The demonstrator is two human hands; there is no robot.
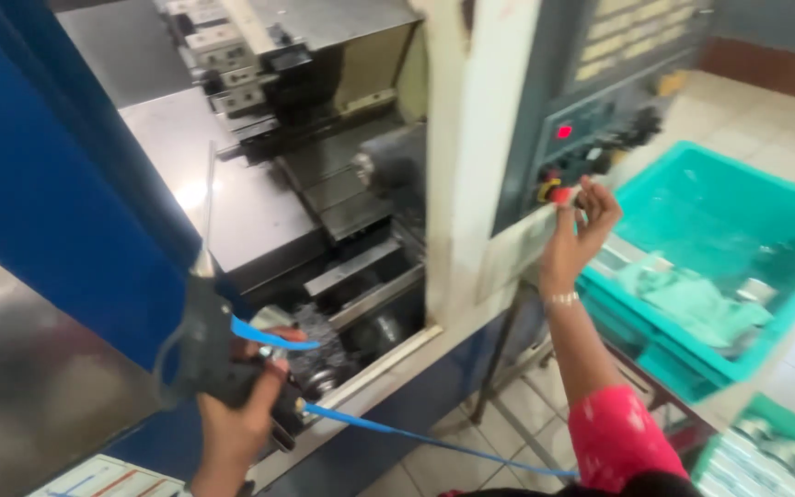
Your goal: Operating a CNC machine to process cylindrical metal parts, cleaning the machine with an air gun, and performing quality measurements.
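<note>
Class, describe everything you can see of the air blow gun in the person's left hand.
The air blow gun is dark grey, apparently metal, with a pistol-style body, a curved lever and a long thin nozzle pointing upward beside the blue machine door. The left hand grips its handle from below. A blue hose runs from its base toward the floor.

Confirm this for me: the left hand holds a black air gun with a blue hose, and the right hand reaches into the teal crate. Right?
Not quite. The head view shows the right hand up at the machine's control panel, by a red knob, not in the teal crate. The left hand does hold the black air gun with its blue hose.
</note>
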